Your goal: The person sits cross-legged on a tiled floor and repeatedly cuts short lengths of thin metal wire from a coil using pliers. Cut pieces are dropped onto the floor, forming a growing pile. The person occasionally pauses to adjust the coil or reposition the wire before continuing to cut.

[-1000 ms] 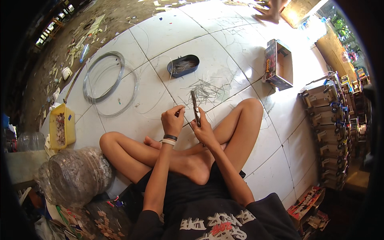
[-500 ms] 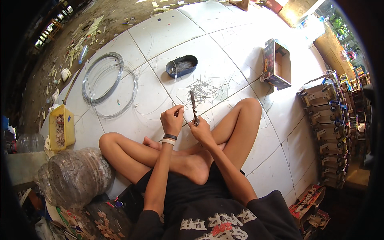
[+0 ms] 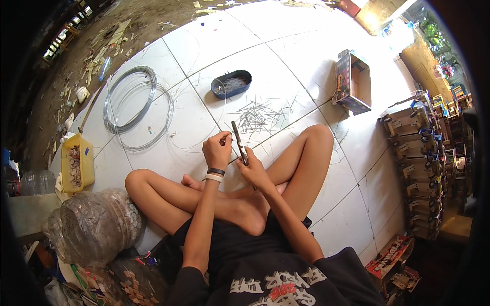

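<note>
My left hand [image 3: 217, 152] is closed in a pinch, its fingertips close to the tool in my other hand. A thin wire runs toward it from the coil of silvery wire [image 3: 109, 104] on the floor at the left; the exact grip is too fine to make out. My right hand [image 3: 252, 168] grips a long, dark metal tool that looks like pliers [image 3: 237, 135], its narrow end pointing away from me. Just beyond lies a loose heap of short cut wire pieces [image 3: 259, 117]. Behind the heap, a dark blue oval tub [image 3: 232, 93] holds more pieces.
A printed box [image 3: 352, 81] stands open at the right, with stacked wooden toy vehicles [image 3: 416, 168] along that edge. To the left are a yellow container [image 3: 87, 168] of scraps and a large cloudy plastic bottle [image 3: 97, 224]. My crossed legs [image 3: 301, 168] frame the white tiles before me.
My right hand and the tool have shifted slightly left, and the tool's far end now leans left, closer to my left hand. The left hand has moved slightly left.
</note>
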Motion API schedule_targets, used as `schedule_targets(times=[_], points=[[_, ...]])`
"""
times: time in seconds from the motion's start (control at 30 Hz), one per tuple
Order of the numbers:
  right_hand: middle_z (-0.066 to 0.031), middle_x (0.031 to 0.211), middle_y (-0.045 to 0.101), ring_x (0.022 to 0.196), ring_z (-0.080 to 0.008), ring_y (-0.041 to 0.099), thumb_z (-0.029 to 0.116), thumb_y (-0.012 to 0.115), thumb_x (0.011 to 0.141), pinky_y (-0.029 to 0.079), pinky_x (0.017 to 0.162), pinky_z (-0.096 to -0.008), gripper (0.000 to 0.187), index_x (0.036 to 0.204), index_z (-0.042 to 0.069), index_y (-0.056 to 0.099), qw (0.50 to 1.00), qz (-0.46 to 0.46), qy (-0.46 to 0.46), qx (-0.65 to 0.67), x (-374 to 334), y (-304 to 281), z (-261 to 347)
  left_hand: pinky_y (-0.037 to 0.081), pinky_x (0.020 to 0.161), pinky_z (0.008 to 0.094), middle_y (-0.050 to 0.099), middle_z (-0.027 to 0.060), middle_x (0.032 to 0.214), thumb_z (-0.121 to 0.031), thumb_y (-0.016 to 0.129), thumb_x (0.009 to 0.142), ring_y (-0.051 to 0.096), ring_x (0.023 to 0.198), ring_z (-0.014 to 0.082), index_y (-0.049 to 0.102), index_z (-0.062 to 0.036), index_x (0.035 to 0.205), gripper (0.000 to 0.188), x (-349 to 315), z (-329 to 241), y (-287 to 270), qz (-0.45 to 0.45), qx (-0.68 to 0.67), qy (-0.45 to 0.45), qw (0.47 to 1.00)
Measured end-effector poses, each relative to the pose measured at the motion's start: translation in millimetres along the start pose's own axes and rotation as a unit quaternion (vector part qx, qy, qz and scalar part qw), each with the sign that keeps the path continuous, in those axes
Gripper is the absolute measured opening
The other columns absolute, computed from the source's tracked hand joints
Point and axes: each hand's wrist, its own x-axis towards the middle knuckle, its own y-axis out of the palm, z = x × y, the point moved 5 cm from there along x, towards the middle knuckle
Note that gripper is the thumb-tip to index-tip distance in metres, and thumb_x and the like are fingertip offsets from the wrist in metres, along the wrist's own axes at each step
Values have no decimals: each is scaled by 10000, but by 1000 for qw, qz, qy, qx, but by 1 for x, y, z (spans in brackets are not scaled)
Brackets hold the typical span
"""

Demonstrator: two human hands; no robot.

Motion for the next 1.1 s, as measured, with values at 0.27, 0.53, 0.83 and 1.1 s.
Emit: schedule_targets(times=[0.27, 0.53, 0.83, 1.1], points=[[-232, 965, 705, 843, -329, 695, 181, 647, 993, 533, 778, -424, 480, 1392, -10, 460, 990, -138, 39, 12, 18, -8, 2, 569, 665, 352, 752, 141, 759, -139, 735, 890, 745, 684, 272, 796, -36, 932, 126, -3, -9, 2, 21, -24, 55, 998], [-177, 1035, 711, 916, -273, 687, 165, 650, 999, 538, 833, -387, 505, 1439, 22, 447, 999, -49, 7, -16, 10, -16, 1, 556, 652, 307, 758, 117, 736, -133, 729, 898, 731, 651, 191, 799, -22, 939, 138, -3, -2, 1, 20, 10, 25, 999], [-175, 998, 714, 871, -291, 695, 144, 649, 980, 542, 798, -400, 437, 1359, 9, 477, 999, -36, 7, -38, 10, -13, -2, 547, 640, 366, 724, 148, 710, -148, 740, 880, 715, 638, 282, 801, -56, 940, 126, -5, -1, 0, 16, 23, 25, 999], [-185, 979, 721, 847, -304, 693, 158, 637, 959, 548, 795, -417, 383, 1243, -52, 488, 996, -8, 91, -12, 13, -10, -24, 562, 667, 309, 761, 134, 751, -146, 744, 884, 746, 669, 206, 804, -23, 963, 158, -8, -1, 2, 22, 30, 25, 999]])
